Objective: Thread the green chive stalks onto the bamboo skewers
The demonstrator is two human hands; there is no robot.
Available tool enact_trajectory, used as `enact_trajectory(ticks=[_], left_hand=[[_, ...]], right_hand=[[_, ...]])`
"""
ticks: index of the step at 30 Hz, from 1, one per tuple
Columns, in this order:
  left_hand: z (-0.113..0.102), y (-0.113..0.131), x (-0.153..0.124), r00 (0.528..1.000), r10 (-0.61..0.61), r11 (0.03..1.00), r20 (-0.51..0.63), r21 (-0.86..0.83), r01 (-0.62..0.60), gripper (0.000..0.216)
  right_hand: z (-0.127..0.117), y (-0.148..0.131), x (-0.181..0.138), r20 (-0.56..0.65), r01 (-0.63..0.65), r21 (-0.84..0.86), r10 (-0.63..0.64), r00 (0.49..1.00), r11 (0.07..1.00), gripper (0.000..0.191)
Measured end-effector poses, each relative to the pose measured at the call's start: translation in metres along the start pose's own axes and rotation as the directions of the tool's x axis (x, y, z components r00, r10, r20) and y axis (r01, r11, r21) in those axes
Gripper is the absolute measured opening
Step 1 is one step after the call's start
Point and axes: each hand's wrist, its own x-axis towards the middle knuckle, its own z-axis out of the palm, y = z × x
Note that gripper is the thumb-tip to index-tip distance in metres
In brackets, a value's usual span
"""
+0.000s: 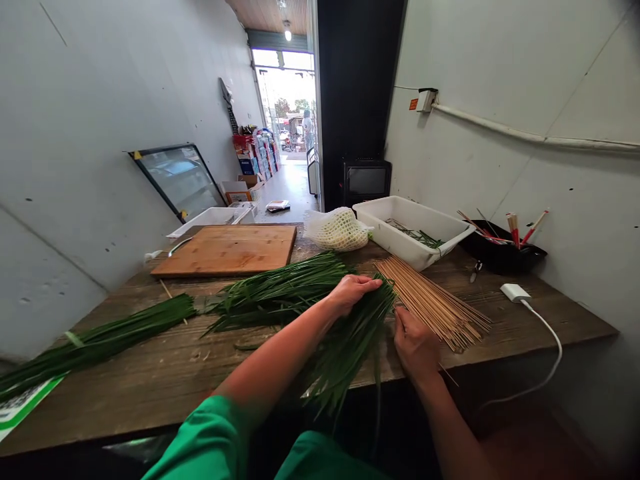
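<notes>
At the front edge of the surface (165, 373), a bunch of green leaves (345, 353) is pinched between the left hand's (353, 292) thumb and fingers, its tips hung past that edge. A thin stick (449, 375) is held in the right hand's (414, 337) curled fingers, beside the heaped sticks (433, 303).

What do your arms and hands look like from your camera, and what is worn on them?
The left hand and right hand are bare, with no gloves. On the left, a plain green sleeve ends around the elbow; on the right, no sleeve is in view.
</notes>
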Motion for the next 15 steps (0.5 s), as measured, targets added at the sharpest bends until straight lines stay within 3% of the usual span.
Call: enact_trajectory(ticks=[6, 10, 12, 13, 15], left_hand=[[0.005, -0.004, 0.0, 1.0, -0.031, 1.0, 0.002, 0.002, 0.031, 0.05], [-0.004, 0.004, 0.004, 0.991, 0.121, 0.952, -0.056, 0.289, -0.1, 0.051], [-0.016, 0.014, 0.004, 0.955, 0.268, 0.851, -0.123, 0.495, -0.175, 0.049], [-0.023, 0.019, 0.004, 0.913, 0.384, 0.754, -0.134, 0.616, -0.227, 0.042], [-0.035, 0.027, 0.002, 0.853, 0.518, 0.465, -0.06, 0.857, -0.222, 0.027]], right_hand=[[-0.001, -0.001, 0.003, 0.012, 0.016, -0.005, -0.016, 1.0, 1.0, 0.034], [-0.001, -0.002, 0.003, -0.005, 0.002, 0.008, -0.002, 1.0, 1.0, 0.034], [0.0, -0.001, 0.003, -0.025, -0.021, -0.007, 0.02, 0.999, 1.0, 0.036], [0.001, -0.001, 0.002, -0.038, -0.035, -0.02, 0.035, 0.999, 0.999, 0.037], [0.002, 0.0, 0.001, -0.065, -0.059, -0.045, 0.056, 0.996, 0.997, 0.037]])
